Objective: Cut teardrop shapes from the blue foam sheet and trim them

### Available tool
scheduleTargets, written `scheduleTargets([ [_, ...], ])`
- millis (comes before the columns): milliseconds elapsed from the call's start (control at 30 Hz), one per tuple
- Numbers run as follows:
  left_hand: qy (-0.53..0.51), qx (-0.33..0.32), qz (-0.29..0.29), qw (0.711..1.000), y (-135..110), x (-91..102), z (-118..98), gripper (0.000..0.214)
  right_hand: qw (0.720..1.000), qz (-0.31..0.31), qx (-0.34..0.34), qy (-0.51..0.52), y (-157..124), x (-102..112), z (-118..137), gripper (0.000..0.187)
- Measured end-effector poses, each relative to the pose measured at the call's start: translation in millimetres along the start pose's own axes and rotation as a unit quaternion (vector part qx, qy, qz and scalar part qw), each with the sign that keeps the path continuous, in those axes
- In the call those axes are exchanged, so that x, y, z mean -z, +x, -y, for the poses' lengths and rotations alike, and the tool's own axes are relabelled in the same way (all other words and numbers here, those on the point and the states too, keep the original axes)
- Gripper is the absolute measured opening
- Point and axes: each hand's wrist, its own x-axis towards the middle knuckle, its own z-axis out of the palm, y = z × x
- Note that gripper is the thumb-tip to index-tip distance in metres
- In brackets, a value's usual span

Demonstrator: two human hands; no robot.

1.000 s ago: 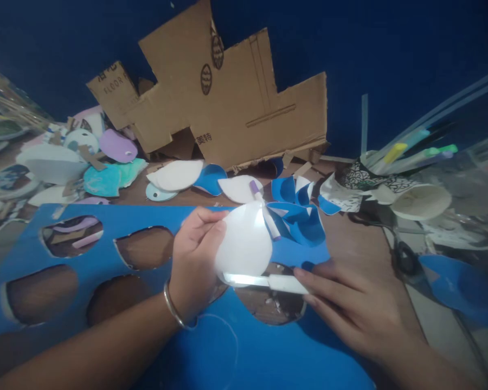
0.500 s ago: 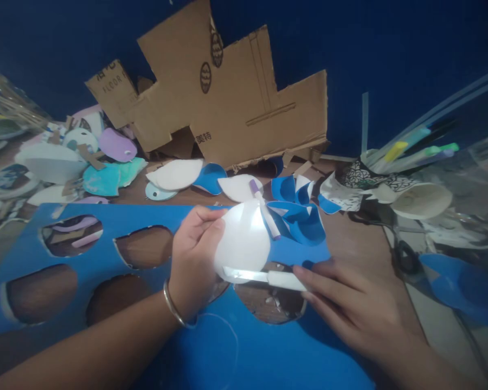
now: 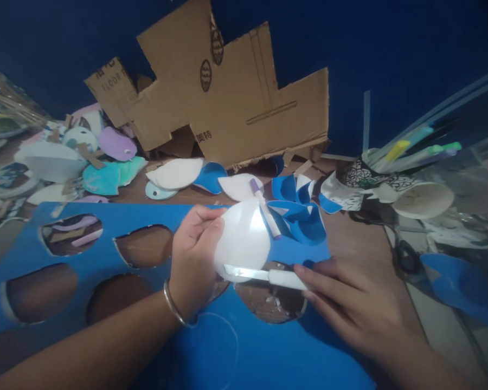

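1. Broadly, I have a dark blue wall (image 3: 390, 49) across the top of my head view.
2. Below it I see a brown wooden tabletop (image 3: 361, 238), its far side crowded with cut-out shapes in white, purple, turquoise and blue (image 3: 101, 180).
3. Over its near part lies a flat, bright blue sheet (image 3: 264, 352) with several rounded holes (image 3: 148, 246) through it, brown showing inside them.
4. At the back, a piece of brown corrugated cardboard (image 3: 236, 103) with stepped edges and black print leans against the wall.
5. From the lower right reaches the right hand (image 3: 345, 295), nearly closed, thumb and fingertips pinching the handle of a slim white-handled knife with a shiny metal blade (image 3: 284, 279).
6. On my other side the left hand (image 3: 197, 249) is folded, thumb in front and fingers behind, gripping the left edge of a smooth, rounded white piece (image 3: 244, 238).
7. I find that white piece between the hands, in front of the blue sheet's far edge; the blade crosses its lower edge, though I cannot tell whether they touch.
8. Just right of it, a white marker with purple ends (image 3: 267, 212) slants beside curled blue pieces (image 3: 311, 227).
9. Smallest, a silver bangle (image 3: 174, 306) circles the left wrist.
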Motion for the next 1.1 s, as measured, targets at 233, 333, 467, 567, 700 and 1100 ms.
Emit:
scheduleTargets([
  [233,-0.018,0.000,0.000,1.000,1.6,-0.3,2.2,0.010,1.000,0.003,-0.001,-0.003,-0.8,0.5,-0.6,0.028],
  [333,-0.017,-0.005,-0.009,1.000,2.1,0.3,3.1,0.011,1.000,-0.003,-0.002,-0.001,-1.9,0.7,-0.7,0.029],
  [467,-0.004,-0.004,-0.011,1.000,0.6,-0.3,1.1,0.011,1.000,-0.006,0.007,-0.001,-1.4,1.3,-0.9,0.028],
  [567,-0.008,0.001,-0.006,1.000,-0.4,-1.4,-0.6,0.011,1.000,0.000,0.013,-0.002,-0.1,2.2,-1.0,0.027],
  [700,-0.013,-0.002,-0.006,1.000,-0.4,-1.4,-0.5,0.011,1.000,-0.002,0.011,-0.009,0.3,3.0,-0.8,0.027],
  [1100,-0.027,0.002,-0.003,1.000,-0.1,-0.2,2.0,0.012,1.000,-0.007,0.003,-0.013,-0.2,2.2,-0.3,0.027],
])
